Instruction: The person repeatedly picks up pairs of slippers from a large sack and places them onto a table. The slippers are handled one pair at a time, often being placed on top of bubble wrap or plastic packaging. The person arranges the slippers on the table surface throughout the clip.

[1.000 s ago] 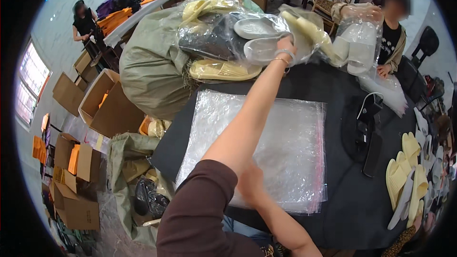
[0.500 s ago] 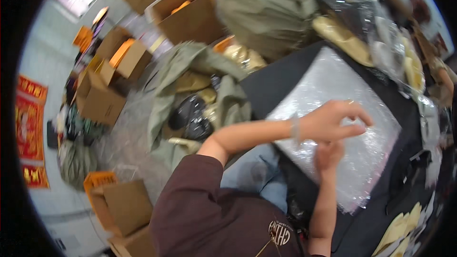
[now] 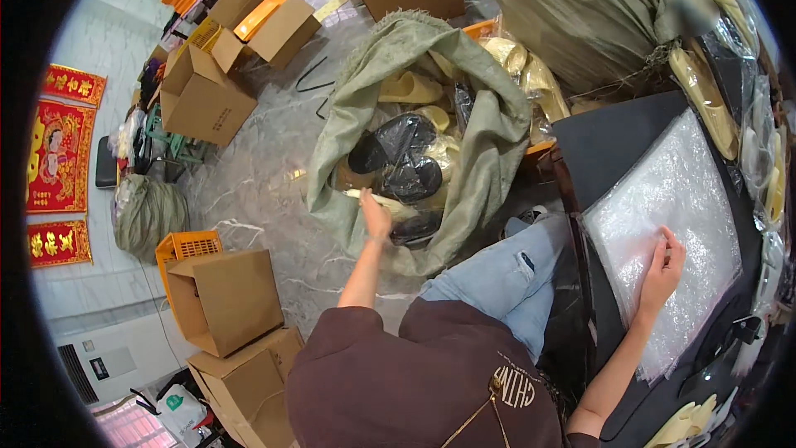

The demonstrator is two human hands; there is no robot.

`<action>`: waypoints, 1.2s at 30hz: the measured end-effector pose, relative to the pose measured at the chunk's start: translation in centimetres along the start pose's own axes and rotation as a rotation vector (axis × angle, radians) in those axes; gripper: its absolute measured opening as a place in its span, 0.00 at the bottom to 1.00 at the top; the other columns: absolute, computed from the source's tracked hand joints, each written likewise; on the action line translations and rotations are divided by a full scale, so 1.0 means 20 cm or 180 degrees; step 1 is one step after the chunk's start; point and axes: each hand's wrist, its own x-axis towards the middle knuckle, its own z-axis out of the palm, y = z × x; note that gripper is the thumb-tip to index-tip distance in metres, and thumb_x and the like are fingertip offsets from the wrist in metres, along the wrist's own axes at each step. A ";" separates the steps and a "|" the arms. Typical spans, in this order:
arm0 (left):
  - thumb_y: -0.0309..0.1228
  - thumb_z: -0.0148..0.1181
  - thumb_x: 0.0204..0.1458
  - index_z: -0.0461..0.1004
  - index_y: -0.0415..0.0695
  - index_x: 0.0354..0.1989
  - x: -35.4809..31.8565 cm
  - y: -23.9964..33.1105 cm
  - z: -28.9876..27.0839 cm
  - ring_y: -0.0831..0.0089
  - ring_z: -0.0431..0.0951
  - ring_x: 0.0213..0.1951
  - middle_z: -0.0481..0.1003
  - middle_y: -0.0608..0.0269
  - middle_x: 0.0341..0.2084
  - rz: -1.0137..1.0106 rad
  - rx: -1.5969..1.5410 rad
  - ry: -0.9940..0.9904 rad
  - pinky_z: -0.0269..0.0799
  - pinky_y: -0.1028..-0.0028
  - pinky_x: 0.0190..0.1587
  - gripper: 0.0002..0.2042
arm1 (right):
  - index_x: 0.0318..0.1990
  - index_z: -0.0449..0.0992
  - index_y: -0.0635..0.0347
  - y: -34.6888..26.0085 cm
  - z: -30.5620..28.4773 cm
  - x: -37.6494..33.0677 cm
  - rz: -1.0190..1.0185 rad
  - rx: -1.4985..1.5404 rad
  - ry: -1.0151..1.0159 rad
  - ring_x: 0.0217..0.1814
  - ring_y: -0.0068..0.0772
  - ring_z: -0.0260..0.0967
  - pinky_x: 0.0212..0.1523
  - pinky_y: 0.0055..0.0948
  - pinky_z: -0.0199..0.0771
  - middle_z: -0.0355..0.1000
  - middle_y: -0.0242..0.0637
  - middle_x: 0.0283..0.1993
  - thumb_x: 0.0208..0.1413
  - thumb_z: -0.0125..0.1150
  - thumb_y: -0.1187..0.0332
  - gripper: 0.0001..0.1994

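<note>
The left hand (image 3: 376,219) touches a pale slipper (image 3: 395,206) inside the green sack's rim (image 3: 496,156); its grip I cannot tell. The right hand (image 3: 662,272), grip released, is over clear bags (image 3: 695,214) on the worktop (image 3: 609,137). Marble floor (image 3: 278,145) spreads leftward.

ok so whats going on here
The person's left hand is at the near rim of an open green sack on the floor, by a pale slipper; whether it grips the slipper is hard to tell. The right hand rests, open, on a sheaf of clear plastic on the black table. Black slippers in shiny wrapping and a yellow slipper lie inside the sack. Another yellow slipper, wrapped in plastic, lies beyond the sheaf.
</note>
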 end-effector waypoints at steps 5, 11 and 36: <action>0.27 0.57 0.45 0.57 0.33 0.58 -0.05 -0.19 -0.16 0.49 0.60 0.60 0.60 0.40 0.58 0.0262 -0.1088 -0.1172 0.56 0.62 0.62 0.29 | 0.47 0.76 0.57 0.01 0.01 -0.01 0.0031 -0.0081 0.0013 0.31 0.21 0.57 0.33 0.21 0.59 0.65 0.29 0.36 0.60 0.50 0.71 0.11; 0.31 0.64 0.44 0.57 0.37 0.58 -0.16 0.17 -0.24 0.49 0.69 0.53 0.68 0.42 0.50 0.1353 -0.0041 -0.1656 0.65 0.63 0.55 0.32 | 0.48 0.75 0.57 0.04 0.02 -0.03 -0.0084 -0.0045 0.0035 0.32 0.21 0.57 0.33 0.20 0.58 0.66 0.29 0.36 0.60 0.50 0.71 0.11; 0.47 0.68 0.34 0.78 0.51 0.45 0.30 -0.21 -0.11 0.60 0.70 0.53 0.66 0.54 0.54 0.1884 0.2977 -0.3495 0.63 0.64 0.56 0.26 | 0.45 0.76 0.58 -0.01 -0.01 0.00 -0.0044 -0.0026 0.0040 0.32 0.22 0.60 0.34 0.20 0.60 0.67 0.30 0.37 0.60 0.50 0.72 0.10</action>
